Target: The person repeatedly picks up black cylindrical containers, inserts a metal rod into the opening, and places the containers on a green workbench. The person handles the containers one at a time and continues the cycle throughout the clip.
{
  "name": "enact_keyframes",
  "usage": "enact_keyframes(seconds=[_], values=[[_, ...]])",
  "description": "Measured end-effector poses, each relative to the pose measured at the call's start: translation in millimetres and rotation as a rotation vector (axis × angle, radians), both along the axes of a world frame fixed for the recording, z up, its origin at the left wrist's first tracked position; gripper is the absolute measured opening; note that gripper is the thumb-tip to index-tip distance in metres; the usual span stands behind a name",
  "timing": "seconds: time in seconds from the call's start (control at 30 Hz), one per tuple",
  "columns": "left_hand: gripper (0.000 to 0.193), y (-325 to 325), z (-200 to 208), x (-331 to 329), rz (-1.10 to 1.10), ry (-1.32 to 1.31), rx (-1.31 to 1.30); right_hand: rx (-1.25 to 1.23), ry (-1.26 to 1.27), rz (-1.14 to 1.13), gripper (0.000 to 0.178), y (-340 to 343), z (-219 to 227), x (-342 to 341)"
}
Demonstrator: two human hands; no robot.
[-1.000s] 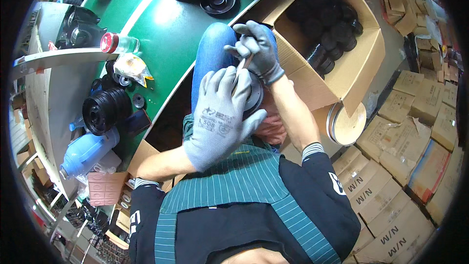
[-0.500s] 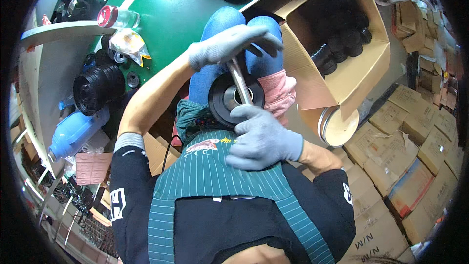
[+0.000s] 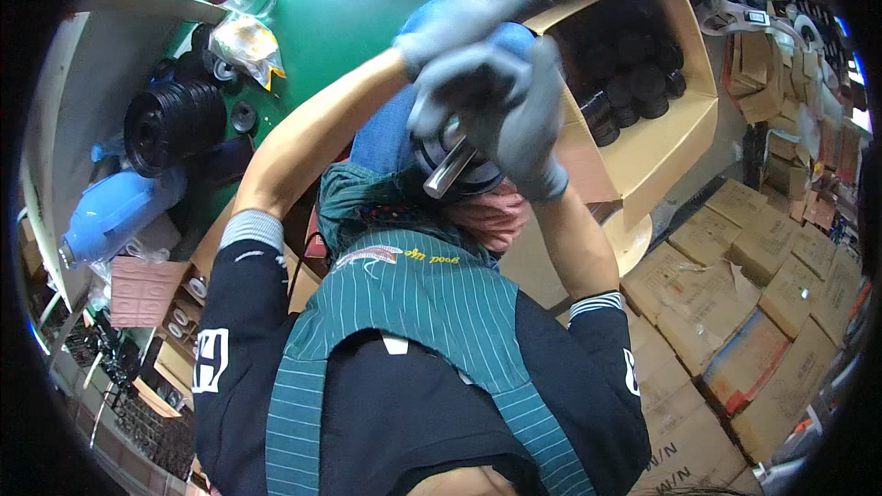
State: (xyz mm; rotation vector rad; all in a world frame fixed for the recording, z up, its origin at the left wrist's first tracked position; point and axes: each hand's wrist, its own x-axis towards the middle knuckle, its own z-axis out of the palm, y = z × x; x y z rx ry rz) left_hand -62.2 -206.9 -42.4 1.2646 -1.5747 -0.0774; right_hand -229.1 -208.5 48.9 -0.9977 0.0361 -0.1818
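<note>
A black round part (image 3: 464, 161), like a small speaker, rests on the person's lap, and all places here are told from it. A metal rod (image 3: 450, 168) stands in its centre. The right hand (image 3: 514, 115), in a grey glove, is just above the part and is closed around the top of the rod. The left hand (image 3: 473, 14) is higher, above the right one; it is blurred, so I cannot tell its grip. The part seems stiff and rather heavy, so its thick rim is probably the safest place to hold. To the right of the part stands an open cardboard box (image 3: 661, 142) of similar black pieces. To the left lies a green table (image 3: 340, 28).
</note>
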Motion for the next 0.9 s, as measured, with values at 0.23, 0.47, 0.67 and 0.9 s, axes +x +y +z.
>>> enact_keyframes(seconds=[0.23,0.47,0.67,0.9], values=[[0.031,132,167,-45,0.199,-0.321,0.755,0.584,0.248,-0.426,0.093,-24,-29,50],[0.037,120,130,-96,0.419,-0.409,0.922,-0.39,0.129,-0.39,0.058,-59,-67,26],[0.028,128,113,-82,0.297,-0.66,0.691,-1.645,-0.062,-0.452,0.014,-48,-107,-15],[0.028,133,107,-65,0.158,-0.205,0.662,-1.847,0.061,-0.559,0.014,-33,-87,-38]])
